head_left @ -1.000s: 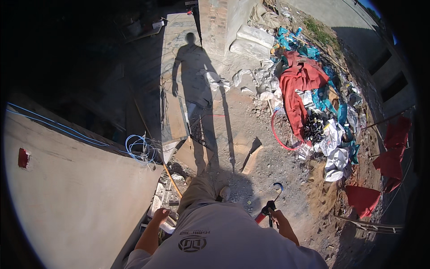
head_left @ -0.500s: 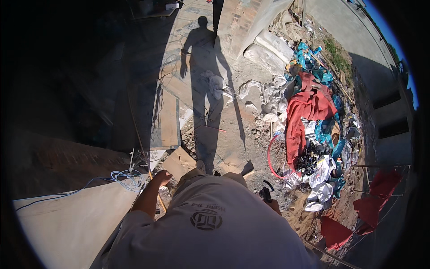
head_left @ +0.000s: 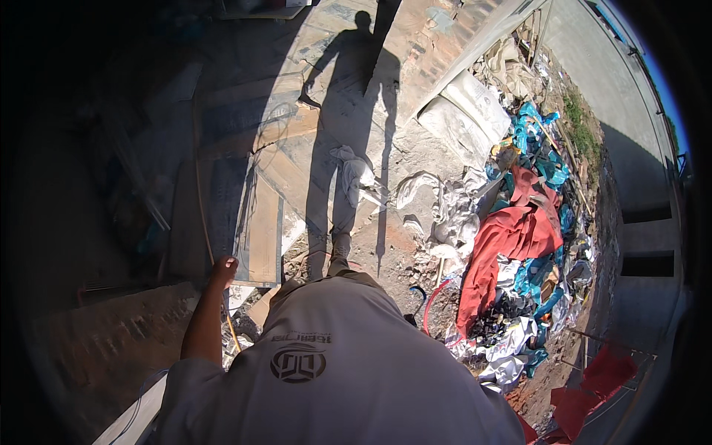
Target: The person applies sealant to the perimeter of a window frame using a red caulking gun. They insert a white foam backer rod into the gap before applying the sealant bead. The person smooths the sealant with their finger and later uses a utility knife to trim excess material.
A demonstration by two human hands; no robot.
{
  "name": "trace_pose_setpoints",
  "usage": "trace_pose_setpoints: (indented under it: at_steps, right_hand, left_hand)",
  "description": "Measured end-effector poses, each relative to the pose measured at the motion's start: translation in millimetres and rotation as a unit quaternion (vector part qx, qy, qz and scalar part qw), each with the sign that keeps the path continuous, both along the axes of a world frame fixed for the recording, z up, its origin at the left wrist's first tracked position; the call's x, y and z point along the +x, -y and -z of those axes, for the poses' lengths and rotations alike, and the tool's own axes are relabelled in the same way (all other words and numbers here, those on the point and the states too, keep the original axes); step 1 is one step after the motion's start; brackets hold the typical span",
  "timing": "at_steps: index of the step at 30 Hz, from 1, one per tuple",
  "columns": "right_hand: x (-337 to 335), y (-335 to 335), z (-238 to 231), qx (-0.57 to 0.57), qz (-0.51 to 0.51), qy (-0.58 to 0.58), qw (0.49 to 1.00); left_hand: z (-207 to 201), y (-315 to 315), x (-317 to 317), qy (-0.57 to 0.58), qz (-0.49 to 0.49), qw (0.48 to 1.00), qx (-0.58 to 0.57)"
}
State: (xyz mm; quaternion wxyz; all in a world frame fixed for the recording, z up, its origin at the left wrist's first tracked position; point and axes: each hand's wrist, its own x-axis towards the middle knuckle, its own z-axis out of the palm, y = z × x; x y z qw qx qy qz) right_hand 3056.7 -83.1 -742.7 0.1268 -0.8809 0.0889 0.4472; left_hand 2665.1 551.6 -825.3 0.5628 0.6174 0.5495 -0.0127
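My left hand (head_left: pixel 224 272) hangs by my left side with its fingers loosely bent, and I make out nothing in it. Behind it runs a thin orange cable or rod (head_left: pixel 199 185), which it overlaps; contact cannot be told. Torso and shirt hide my right hand. A black curved piece (head_left: pixel 420 292) shows beside the right edge of my shirt; its link to that hand is out of sight. One shoe (head_left: pixel 340 245) is ahead of me on the dusty ground. My shadow (head_left: pixel 356 67) stretches forward, with a long thin line on its right side.
Flat boards (head_left: pixel 265 230) lie at left, partly in deep shade. A pale crumpled cloth or bag (head_left: pixel 356 175) lies ahead. On the right is a rubbish heap with red cloth (head_left: pixel 512 237), blue plastic (head_left: pixel 535 274) and a red hose (head_left: pixel 432 304). White sacks (head_left: pixel 467 115) lean by a wall.
I have moved forward, and the view has shifted. My left hand has swung forward, over the orange line. My right hand, seen before with a black-handled tool, has gone behind my torso.
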Motion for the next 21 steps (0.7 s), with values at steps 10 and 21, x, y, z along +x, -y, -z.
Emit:
trace_pose_setpoints:
  at_steps: [10,21]
  right_hand:
    - [279.9,-253.7,-25.1,0.059,-0.005,-0.188,0.98]
    - [491.4,-569.6,-58.5,0.097,-0.171,0.099,0.975]
  left_hand:
    - [9.0,47.0,11.9,-0.084,-0.07,0.989,-0.099]
    - [-2.2,-398.6,285.5,-0.092,0.106,0.981,-0.137]
